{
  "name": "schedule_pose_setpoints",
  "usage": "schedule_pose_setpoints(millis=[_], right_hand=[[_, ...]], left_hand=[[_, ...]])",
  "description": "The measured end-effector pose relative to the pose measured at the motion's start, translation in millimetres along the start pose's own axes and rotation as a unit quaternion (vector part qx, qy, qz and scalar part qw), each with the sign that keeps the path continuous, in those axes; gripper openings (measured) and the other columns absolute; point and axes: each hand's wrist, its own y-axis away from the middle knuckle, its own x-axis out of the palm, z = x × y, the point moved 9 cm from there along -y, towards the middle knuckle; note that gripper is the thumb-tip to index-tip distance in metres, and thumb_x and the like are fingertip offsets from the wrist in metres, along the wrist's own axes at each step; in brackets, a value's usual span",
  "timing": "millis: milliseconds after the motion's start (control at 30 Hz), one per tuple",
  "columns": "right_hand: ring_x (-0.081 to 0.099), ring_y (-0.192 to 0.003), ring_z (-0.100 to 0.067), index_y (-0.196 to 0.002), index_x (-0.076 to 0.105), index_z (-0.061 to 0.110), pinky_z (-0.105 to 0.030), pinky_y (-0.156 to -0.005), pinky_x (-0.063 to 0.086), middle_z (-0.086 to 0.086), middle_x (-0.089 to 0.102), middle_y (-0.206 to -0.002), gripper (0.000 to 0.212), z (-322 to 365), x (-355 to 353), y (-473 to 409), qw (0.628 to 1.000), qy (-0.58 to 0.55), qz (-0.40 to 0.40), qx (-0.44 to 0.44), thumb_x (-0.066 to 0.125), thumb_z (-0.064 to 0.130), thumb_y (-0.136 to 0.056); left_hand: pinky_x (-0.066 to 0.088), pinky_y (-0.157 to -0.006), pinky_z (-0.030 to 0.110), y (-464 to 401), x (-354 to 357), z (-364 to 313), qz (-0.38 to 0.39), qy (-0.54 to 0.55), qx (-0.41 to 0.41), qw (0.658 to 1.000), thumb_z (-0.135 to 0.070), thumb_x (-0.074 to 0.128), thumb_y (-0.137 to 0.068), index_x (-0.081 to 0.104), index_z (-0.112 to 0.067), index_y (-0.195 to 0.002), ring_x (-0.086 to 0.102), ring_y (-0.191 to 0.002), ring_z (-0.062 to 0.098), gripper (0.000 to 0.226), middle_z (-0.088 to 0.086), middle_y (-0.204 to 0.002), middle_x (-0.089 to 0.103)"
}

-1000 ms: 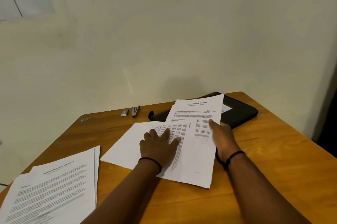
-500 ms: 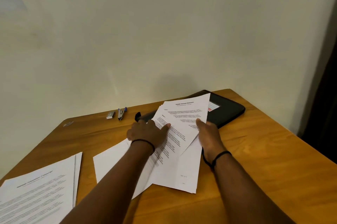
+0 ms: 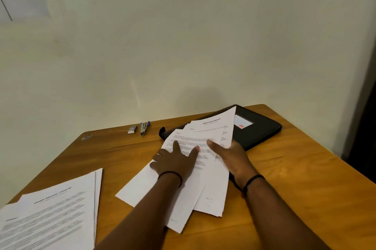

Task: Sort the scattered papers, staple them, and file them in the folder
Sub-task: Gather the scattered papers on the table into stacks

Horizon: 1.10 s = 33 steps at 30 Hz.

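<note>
Several white printed papers (image 3: 212, 190) lie fanned out in the middle of the wooden table (image 3: 301, 188). My left hand (image 3: 175, 162) presses flat on them with fingers spread. My right hand (image 3: 234, 160) holds the right edge of the upper sheets, thumb on top and fingers underneath, so that edge is lifted. A black folder (image 3: 262, 129) lies behind them at the back right, partly covered by the raised sheets. A small blue-and-grey stapler (image 3: 144, 127) lies near the wall.
A second stack of printed papers (image 3: 55, 213) sits at the table's front left corner. A small staple box (image 3: 132, 129) lies beside the stapler. The wall runs right behind the table; a dark doorway or curtain is at far right.
The spread sheets have been drawn together into a tighter fan. My left hand slid right and forward over them, and my right hand took hold of the sheets' right edge and raised it.
</note>
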Motion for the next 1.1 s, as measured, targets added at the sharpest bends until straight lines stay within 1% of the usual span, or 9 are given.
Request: schedule_pose_setpoints(millis=[133, 267, 333, 433, 467, 667, 767, 900, 1100], right_hand=[[0.068, -0.097, -0.016, -0.104, 0.065, 0.022, -0.03, -0.074, 0.058, -0.001, 0.071, -0.114, 0.033, -1.2, -0.3, -0.4, 0.998, 0.064, -0.012, -0.017, 0.071, -0.003, -0.084], [0.072, -0.09, -0.017, -0.106, 0.067, 0.02, -0.026, -0.068, 0.058, 0.003, 0.074, -0.102, 0.029, 11.3, 5.7, 6.5, 0.999, -0.017, 0.022, -0.021, 0.063, -0.004, -0.091], [0.073, -0.093, -0.023, -0.113, 0.066, 0.017, -0.036, -0.076, 0.06, -0.003, 0.075, -0.104, 0.026, 15.8, 13.6, 13.4, 0.997, -0.051, 0.058, -0.021, 0.06, 0.0, -0.093], [0.072, -0.094, -0.031, -0.113, 0.065, 0.013, -0.048, -0.084, 0.058, -0.011, 0.074, -0.107, 0.021, 28.6, 30.2, 23.4, 0.991, -0.1, 0.085, -0.016, 0.058, 0.005, -0.095], [0.073, -0.093, -0.029, -0.112, 0.065, 0.013, -0.046, -0.083, 0.058, -0.011, 0.075, -0.106, 0.02, 36.1, 35.1, 27.4, 0.991, -0.106, 0.083, -0.022, 0.058, 0.006, -0.095], [0.072, -0.093, -0.007, -0.114, 0.066, 0.02, -0.019, -0.072, 0.057, 0.008, 0.075, -0.101, 0.025, 127.8, 62.4, 56.6, 0.978, -0.057, 0.035, -0.199, 0.068, 0.012, -0.09], [0.071, -0.093, -0.004, -0.114, 0.065, 0.024, -0.017, -0.071, 0.056, 0.011, 0.075, -0.102, 0.025, 161.9, 74.3, 83.3, 0.966, -0.023, 0.048, -0.253, 0.068, 0.018, -0.09], [0.073, -0.092, -0.012, -0.11, 0.068, 0.019, -0.022, -0.071, 0.059, 0.003, 0.076, -0.101, 0.025, 129.9, 68.4, 98.1, 0.975, -0.025, 0.042, -0.217, 0.072, 0.015, -0.086], [0.073, -0.092, -0.015, -0.11, 0.067, 0.019, -0.029, -0.072, 0.059, 0.001, 0.076, -0.101, 0.025, 64.4, 66.8, 124.4, 0.987, -0.018, 0.04, -0.156, 0.072, 0.016, -0.086]], left_hand=[[0.022, -0.111, 0.056, 5.5, -11.5, -13.1, -0.022, 0.058, 0.008, 0.998, -0.076, 0.013, -0.091, 0.022, -0.035, -0.152, 0.031, -0.138, 0.038, 0.074, 0.019, -0.15, 0.036], [0.039, -0.104, 0.047, -2.9, -62.3, 18.3, -0.125, 0.169, 0.024, 0.977, -0.073, 0.05, -0.084, 0.038, -0.026, -0.144, 0.05, -0.125, 0.035, 0.078, 0.013, -0.134, 0.055], [0.048, -0.102, 0.047, -5.2, -82.9, 31.1, -0.073, 0.325, 0.086, 0.939, -0.075, 0.072, -0.065, 0.053, -0.019, -0.135, 0.063, -0.115, 0.026, 0.091, 0.005, -0.125, 0.067], [0.058, -0.089, 0.038, 8.2, -110.2, 44.8, 0.071, 0.519, 0.154, 0.838, -0.04, 0.08, -0.074, 0.069, -0.009, -0.116, 0.073, -0.098, 0.02, 0.053, 0.006, -0.109, 0.075], [0.058, -0.086, 0.034, 18.0, -121.1, 44.9, 0.093, 0.529, 0.169, 0.826, -0.03, 0.076, -0.079, 0.069, -0.007, -0.116, 0.072, -0.1, 0.022, 0.045, 0.008, -0.111, 0.075], [0.06, -0.082, 0.038, 61.2, -190.3, 58.0, -0.054, 0.626, 0.216, 0.747, -0.013, 0.064, -0.094, 0.064, 0.0, -0.119, 0.072, -0.099, 0.032, 0.028, 0.016, -0.11, 0.073], [0.06, -0.081, 0.035, 90.4, -224.1, 68.9, -0.098, 0.648, 0.244, 0.714, -0.013, 0.064, -0.094, 0.065, -0.003, -0.118, 0.073, -0.097, 0.028, 0.025, 0.011, -0.108, 0.075], [0.058, -0.07, 0.023, 113.3, -216.0, 78.6, -0.097, 0.644, 0.242, 0.719, -0.012, 0.065, -0.093, 0.065, -0.007, -0.111, 0.074, -0.089, 0.02, 0.019, 0.005, -0.1, 0.077], [0.059, -0.071, 0.028, 129.5, -151.3, 111.5, -0.068, 0.643, 0.193, 0.738, -0.017, 0.07, -0.087, 0.066, -0.012, -0.112, 0.074, -0.092, 0.022, 0.026, 0.004, -0.104, 0.076]])
